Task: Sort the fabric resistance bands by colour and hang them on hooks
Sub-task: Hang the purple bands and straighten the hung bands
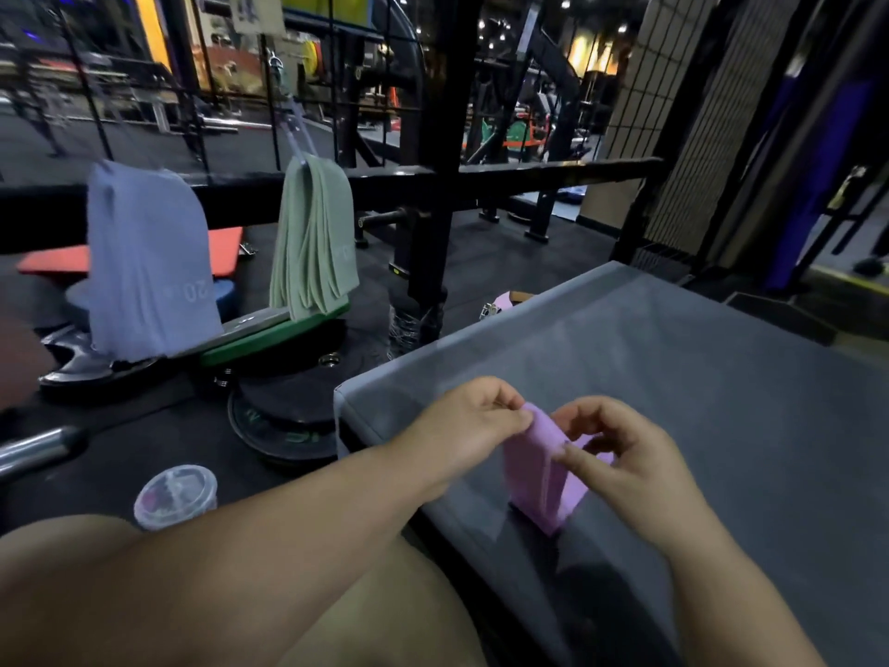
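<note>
Grey padded gym platform [673, 353], with a lilac fabric loop band [548, 479] pinched between your two hands.

Your left hand [474, 416] pinches the band's upper fold between thumb and fingertips, and your right hand [620, 454] nips the opposite layer with curled fingers; the band's lower end touches the platform. Both holds are fingertip-light, so I judge the band could slip or twist shut as you lift it, and a closed loop may miss its hook. Watch colour too: the sage-green bundle of fabric bands [312, 243] and the blue-grey bundle [149, 262] hang apart by the black steel rack [442, 175], and lilac belongs with neither. Reaching left, your forearm could knock the clear lidded plastic cup [175, 495]. Readable writing: "20" on the blue-grey bundle; the green bundle's mark and the pale sign [255, 12] above are too blurred.
</note>
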{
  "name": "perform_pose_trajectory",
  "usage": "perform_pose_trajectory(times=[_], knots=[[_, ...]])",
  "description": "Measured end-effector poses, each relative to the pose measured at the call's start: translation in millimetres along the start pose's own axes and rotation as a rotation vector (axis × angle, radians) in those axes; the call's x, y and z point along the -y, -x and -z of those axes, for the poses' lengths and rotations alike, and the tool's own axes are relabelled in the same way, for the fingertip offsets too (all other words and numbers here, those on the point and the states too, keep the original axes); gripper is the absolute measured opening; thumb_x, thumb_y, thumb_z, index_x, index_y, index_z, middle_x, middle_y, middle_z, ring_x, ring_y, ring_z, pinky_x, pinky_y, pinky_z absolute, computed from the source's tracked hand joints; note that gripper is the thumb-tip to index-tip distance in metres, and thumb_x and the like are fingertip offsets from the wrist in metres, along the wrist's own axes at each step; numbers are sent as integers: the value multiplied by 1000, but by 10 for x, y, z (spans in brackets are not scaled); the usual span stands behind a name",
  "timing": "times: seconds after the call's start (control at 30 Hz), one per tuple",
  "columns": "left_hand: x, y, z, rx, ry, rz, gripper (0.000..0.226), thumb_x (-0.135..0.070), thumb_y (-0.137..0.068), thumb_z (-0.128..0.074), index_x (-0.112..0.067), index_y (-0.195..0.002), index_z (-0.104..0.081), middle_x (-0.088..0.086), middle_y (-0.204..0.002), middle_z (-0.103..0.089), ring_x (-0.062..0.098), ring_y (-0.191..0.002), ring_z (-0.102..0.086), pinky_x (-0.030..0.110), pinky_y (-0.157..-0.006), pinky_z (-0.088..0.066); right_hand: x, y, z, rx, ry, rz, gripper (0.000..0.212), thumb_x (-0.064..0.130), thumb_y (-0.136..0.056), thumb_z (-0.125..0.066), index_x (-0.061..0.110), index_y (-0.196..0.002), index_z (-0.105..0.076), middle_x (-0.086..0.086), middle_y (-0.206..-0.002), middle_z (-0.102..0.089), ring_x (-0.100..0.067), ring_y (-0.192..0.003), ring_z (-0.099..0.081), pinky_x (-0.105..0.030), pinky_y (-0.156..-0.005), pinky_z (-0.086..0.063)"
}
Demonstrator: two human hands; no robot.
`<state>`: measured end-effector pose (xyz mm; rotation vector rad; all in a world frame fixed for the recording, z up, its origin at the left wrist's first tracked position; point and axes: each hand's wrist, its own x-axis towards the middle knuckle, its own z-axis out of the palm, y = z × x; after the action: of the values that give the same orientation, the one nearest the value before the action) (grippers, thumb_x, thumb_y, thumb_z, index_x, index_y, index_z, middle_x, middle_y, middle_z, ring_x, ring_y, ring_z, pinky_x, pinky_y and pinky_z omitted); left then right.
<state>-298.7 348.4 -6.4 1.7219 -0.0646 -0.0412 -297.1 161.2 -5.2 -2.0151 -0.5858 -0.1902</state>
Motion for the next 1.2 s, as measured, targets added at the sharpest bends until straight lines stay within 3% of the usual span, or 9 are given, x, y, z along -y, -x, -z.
perform_pose_trajectory(times=[0.17, 0.27, 0.43, 0.53, 0.63, 0.77, 0.93, 1.07, 1.2], knots=[[-304, 180, 276, -15, 154, -58, 11, -16, -89, -64, -20, -79, -61, -6, -73, -60, 8, -71, -52, 22, -72, -42, 383, -114, -135, -26, -79, 156, 24, 41, -71, -69, 38, -95, -65, 13, -96, -69, -10, -92, -66, -20, -80, -51], [-450, 347, 479, -52, 180, -100, 12, -14, -93, -59, -18, -82, -62, -8, -69, -58, 3, -63, -49, 15, -58, -37, 589, -181, -269, 12, -144, 208, 22, 40, -73, -67, 39, -95, -62, 14, -99, -69, -9, -97, -67, -21, -83, -52], [-593, 611, 845, -119, 235, -150, 15, -12, -93, -58, -20, -83, -66, -1, -79, -63, 10, -75, -55, 24, -70, -42, 897, -297, -555, 114, -270, 242, 30, 35, -76, -70, 19, -100, -60, 6, -114, -69, -17, -102, -67, -34, -89, -53], [-642, 782, 1092, -150, 229, -160, 16, -13, -93, -59, -21, -82, -67, -2, -78, -66, 10, -71, -59, 23, -63, -45, 1086, -359, -762, 190, -357, 266, 42, 41, -76, -78, 13, -101, -57, 1, -113, -67, -25, -103, -66, -45, -91, -52], [-681, 972, 1341, -175, 170, -189, 12, -18, -92, -62, -23, -83, -68, -1, -83, -71, 10, -74, -64, 24, -65, -47, 1309, -399, -950, 295, -405, 271, 45, 37, -80, -75, 4, -101, -53, -1, -112, -66, -25, -101, -65, -40, -88, -51], [-721, 1245, 1648, -194, 154, -228, 5, -19, -90, -65, -19, -86, -68, -1, -81, -73, 10, -73, -68, 21, -63, -50, 1609, -435, -1193, 373, -439, 266, 35, 35, -76, -76, 15, -93, -53, 6, -94, -65, -8, -86, -61, -25, -75, -48], [-723, 1483, 1975, -288, 133, -229, 15, -13, -85, -71, -14, -86, -56, -4, -65, -63, 4, -53, -56, 16, -49, -41, 1910, -469, -1503, 414, -468, 308, 35, 39, -73, -77, 20, -88, -53, -7, -84, -57, -17, -76, -51, -34, -67, -41], [-666, 1661, 2203, -412, 102, -252, 30, -41, -65, -77, -25, -72, -52, -1, -62, -50, 12, -57, -44, 27, -52, -34, 2109, -481, -1725, 422, -473, 348, 27, 36, -74, -73, 20, -85, -54, -20, -82, -51, -22, -74, -45, -39, -68, -36], [-645, 1875, 2398, -452, 95, -301, 32, -52, -68, -69, -25, -64, -53, 0, -63, -44, 15, -62, -40, 32, -59, -31, 2275, -534, -1917, 423, -462, 376, 25, 37, -75, -71, 18, -80, -56, -3, -72, -52, -14, -69, -45, -27, -64, -37]])
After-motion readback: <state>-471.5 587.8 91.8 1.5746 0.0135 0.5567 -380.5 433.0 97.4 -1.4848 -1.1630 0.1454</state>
